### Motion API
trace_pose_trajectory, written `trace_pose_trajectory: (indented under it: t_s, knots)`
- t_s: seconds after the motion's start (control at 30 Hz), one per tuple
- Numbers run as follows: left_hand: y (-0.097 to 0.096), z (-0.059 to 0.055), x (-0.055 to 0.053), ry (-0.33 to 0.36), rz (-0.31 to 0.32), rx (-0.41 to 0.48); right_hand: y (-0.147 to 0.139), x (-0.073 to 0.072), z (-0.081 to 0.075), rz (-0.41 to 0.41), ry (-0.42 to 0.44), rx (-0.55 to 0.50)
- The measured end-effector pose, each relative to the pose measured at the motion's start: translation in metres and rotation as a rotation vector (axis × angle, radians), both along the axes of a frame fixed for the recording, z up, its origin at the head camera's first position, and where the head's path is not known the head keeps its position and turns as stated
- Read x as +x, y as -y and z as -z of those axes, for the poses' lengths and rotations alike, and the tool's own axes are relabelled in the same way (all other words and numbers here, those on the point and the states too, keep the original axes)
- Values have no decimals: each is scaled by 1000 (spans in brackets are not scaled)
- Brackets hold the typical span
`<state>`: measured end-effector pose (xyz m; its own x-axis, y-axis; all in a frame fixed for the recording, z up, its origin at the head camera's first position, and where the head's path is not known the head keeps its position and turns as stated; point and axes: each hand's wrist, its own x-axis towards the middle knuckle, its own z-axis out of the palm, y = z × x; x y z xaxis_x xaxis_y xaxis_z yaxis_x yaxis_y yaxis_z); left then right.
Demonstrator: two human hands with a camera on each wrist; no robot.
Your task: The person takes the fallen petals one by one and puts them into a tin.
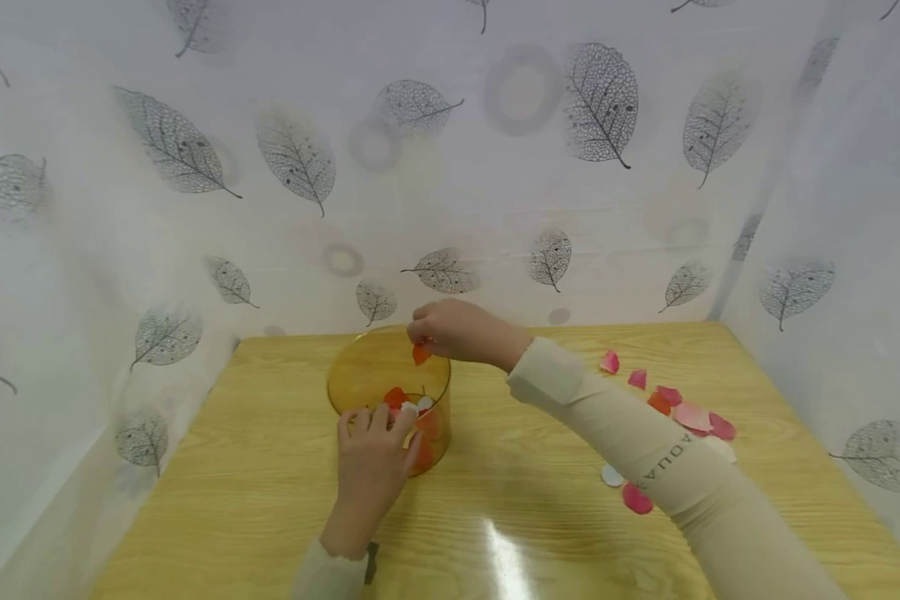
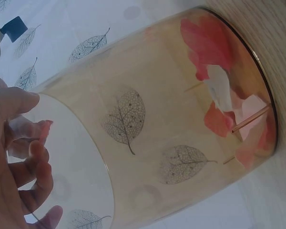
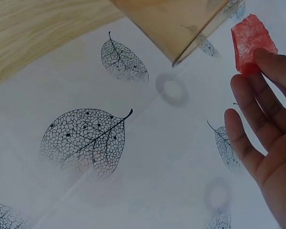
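Left hand [image 1: 375,458]: fingers bent over near rim of amber container [image 1: 367,360], gripping it. Right hand [image 1: 461,331] by rim's far right: thumb and fingertips pinch red petal [image 3: 250,40]; little finger apart. Left wrist view shows thin brown stick [image 2: 251,119] among petals at container's bottom; head view alone shows loose petals [image 1: 692,417]. Bare tabletop [image 1: 255,450] left of container; back edge meets leaf-print sheet [image 1: 450,192].
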<state>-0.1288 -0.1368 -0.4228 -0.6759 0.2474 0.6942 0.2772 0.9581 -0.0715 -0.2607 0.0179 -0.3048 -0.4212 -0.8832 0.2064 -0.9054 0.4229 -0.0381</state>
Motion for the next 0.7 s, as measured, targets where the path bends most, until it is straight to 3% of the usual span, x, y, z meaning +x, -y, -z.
trace_pose_trajectory:
  t_s: [0.4,0.7]
  knots:
    - [0,1,0,-4,2,7,10,10,7,11,62,179]
    - [0,0,0,4,9,18,8,11,8,-1,53,186]
